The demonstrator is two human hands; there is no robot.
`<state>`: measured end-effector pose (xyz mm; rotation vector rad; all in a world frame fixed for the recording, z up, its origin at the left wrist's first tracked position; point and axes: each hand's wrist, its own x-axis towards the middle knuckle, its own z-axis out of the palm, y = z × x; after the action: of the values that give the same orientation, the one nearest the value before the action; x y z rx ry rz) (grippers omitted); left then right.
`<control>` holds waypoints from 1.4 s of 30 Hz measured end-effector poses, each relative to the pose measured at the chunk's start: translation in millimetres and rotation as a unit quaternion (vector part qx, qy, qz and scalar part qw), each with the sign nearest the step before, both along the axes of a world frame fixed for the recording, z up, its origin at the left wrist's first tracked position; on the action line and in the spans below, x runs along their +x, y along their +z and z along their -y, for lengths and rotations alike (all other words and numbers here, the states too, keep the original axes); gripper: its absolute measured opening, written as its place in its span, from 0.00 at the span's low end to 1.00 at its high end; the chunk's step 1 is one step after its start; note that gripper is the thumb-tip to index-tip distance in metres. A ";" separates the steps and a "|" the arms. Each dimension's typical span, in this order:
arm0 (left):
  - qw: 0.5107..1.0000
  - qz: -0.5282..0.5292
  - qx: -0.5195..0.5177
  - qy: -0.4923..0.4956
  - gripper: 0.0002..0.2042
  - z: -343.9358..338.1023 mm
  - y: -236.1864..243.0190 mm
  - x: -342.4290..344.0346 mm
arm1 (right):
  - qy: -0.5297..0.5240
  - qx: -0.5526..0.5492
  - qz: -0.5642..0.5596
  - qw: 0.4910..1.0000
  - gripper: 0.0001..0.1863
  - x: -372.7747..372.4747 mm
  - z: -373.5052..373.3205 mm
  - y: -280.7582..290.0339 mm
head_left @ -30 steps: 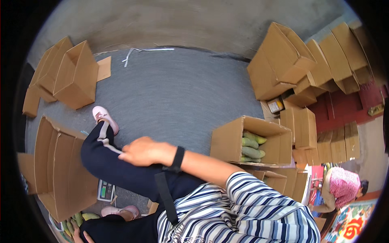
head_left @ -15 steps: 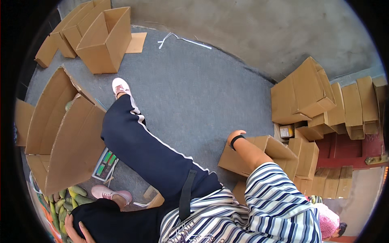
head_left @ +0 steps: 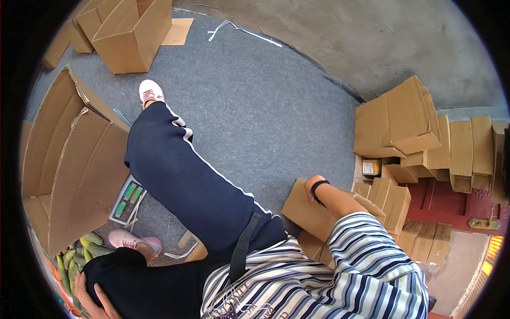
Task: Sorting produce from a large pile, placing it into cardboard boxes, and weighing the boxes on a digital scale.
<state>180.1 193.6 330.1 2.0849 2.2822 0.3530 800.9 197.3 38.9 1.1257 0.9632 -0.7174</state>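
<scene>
My right hand [head_left: 313,188], with a black band at its wrist, grips the edge of a brown cardboard box [head_left: 308,210] at my right side. Some of its fingers are hidden against the cardboard. At the lower left, my left hand [head_left: 94,299] lies on my bent black-trousered knee with its fingers apart, holding nothing. Close beyond that hand is a pile of long green vegetables [head_left: 71,266], partly covered by my leg.
A large open carton [head_left: 79,181] stands at left, beside a scale with green displays [head_left: 127,201]. More open boxes [head_left: 125,48] stand far left. At right are stacked cartons [head_left: 393,119] and a red door [head_left: 430,199]. A white strap [head_left: 249,33] lies near the wall.
My right hand has turned and shifted slightly right and down, and the box under it has tilted. My left hand stays on the knee. The whole view has shifted a little.
</scene>
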 end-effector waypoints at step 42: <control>0.928 0.373 0.019 -0.009 0.24 -20.4 93.7 -27.7 | -0.266 0.473 -0.742 0.394 0.14 -224.4 -251.6 296.7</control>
<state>152.4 214.0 423.8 1.5757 1.7904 0.9919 576.5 448.9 335.6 1.6648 2.9095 -2.0029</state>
